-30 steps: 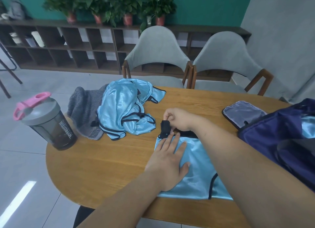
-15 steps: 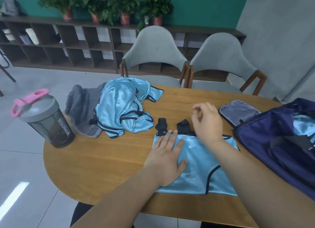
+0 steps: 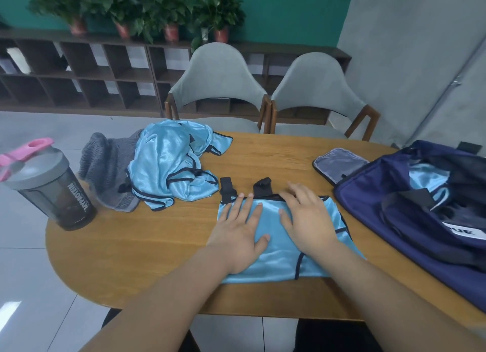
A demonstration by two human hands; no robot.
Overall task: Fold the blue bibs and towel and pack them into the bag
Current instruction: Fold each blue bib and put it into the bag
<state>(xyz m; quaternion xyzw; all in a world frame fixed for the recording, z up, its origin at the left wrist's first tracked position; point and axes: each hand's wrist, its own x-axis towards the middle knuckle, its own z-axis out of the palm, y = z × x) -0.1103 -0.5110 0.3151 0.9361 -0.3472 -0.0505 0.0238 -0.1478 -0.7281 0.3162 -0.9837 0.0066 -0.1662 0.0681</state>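
A light blue bib (image 3: 276,257) with black trim lies flat on the wooden table (image 3: 126,249) in front of me, its two black straps sticking out at the far edge. My left hand (image 3: 240,233) presses flat on its left half, fingers spread. My right hand (image 3: 307,217) lies flat on its right half. A crumpled heap of blue bibs (image 3: 171,165) sits at the back left, leaning on a grey towel (image 3: 107,167). The navy bag (image 3: 420,215) stands open at the right with blue fabric inside.
A dark shaker bottle (image 3: 52,191) with a pink-handled lid stands near the table's left edge. A small grey mesh pouch (image 3: 339,165) lies beside the bag. Two grey chairs (image 3: 218,88) are pushed in at the far side.
My right hand let go of the black strap, moved right and came down flat on the bib. The left hand stayed pressed on the bib.
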